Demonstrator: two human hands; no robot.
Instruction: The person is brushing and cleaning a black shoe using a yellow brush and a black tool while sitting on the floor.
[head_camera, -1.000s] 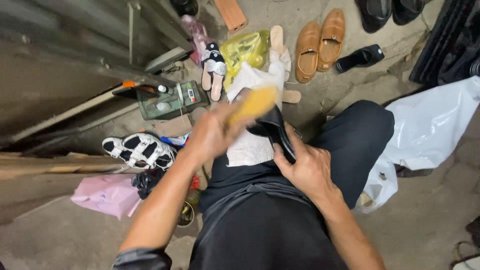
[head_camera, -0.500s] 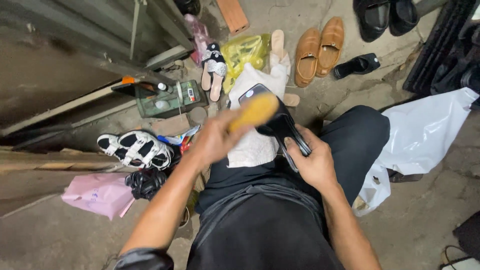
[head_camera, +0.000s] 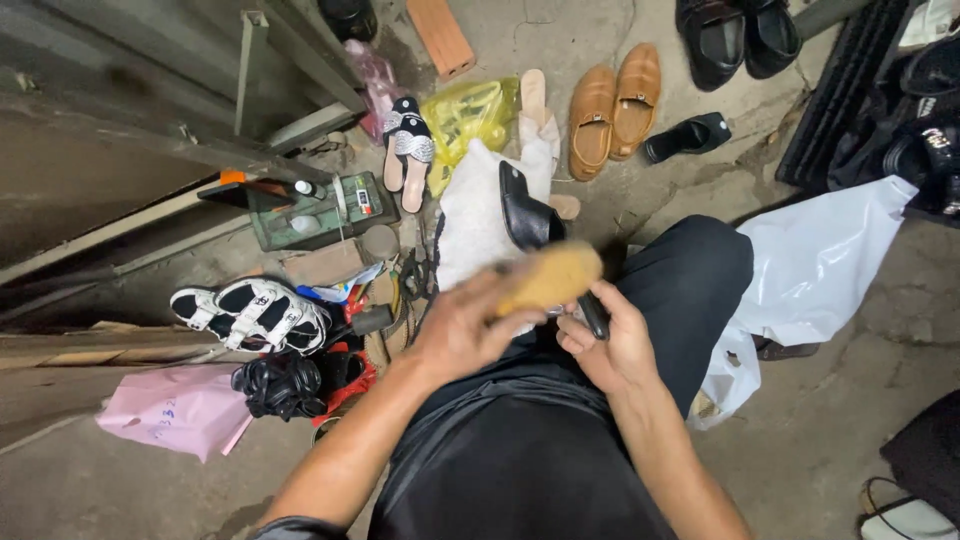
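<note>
A: Shoe (head_camera: 528, 212), black, over the lap on a white cloth (head_camera: 470, 215); right hand (head_camera: 608, 342) closed on its lower end.
B: Left hand (head_camera: 462, 325)?
A: Closed on a blurred tan brush (head_camera: 552, 279). Brushing step, I'd say; the next stroke needs a firm hold.

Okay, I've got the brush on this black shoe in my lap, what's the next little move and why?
Probably draw the tan brush in your left hand forward along the black shoe toward its far end. The brush sits at the near end by your right hand, which grips the shoe there, while the far part over the white cloth lies uncovered.
</note>
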